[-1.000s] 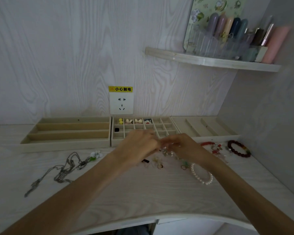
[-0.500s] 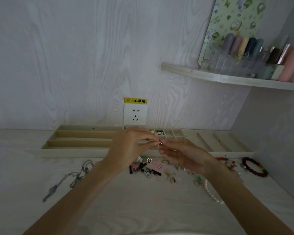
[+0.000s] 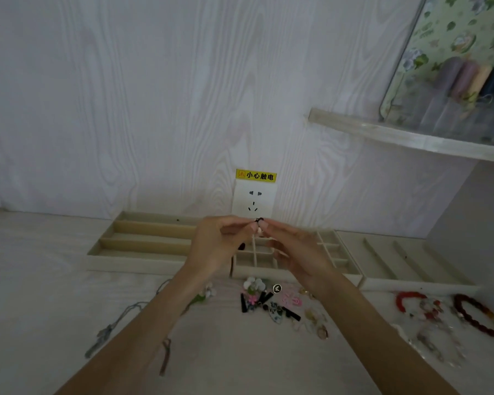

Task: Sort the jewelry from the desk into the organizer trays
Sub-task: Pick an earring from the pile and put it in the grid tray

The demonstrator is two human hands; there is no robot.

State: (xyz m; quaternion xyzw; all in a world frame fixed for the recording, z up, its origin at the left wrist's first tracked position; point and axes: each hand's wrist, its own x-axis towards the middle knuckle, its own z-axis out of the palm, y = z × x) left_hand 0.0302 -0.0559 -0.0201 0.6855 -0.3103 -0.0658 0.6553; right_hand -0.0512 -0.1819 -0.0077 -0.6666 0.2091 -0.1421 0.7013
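My left hand (image 3: 217, 246) and my right hand (image 3: 294, 252) meet fingertip to fingertip above the middle grid tray (image 3: 328, 252), both pinching one small dark earring (image 3: 259, 220). A long-slot tray (image 3: 143, 238) lies to the left, another slotted tray (image 3: 405, 260) to the right. On the desk in front of the trays sits a pile of small earrings and charms (image 3: 268, 303). A red bracelet (image 3: 408, 300) and a dark red bead bracelet (image 3: 479, 315) rest at the right. A grey necklace chain (image 3: 111, 329) trails at the left.
A wall socket (image 3: 254, 199) with a yellow warning label is right behind the hands. A shelf (image 3: 405, 138) with a clear organizer of tubes juts out at upper right. A side wall closes the desk's right end.
Both hands have risen from the pile on the desk to above the grid tray, and they now hold a small earring between them. The camera has tilted upward.
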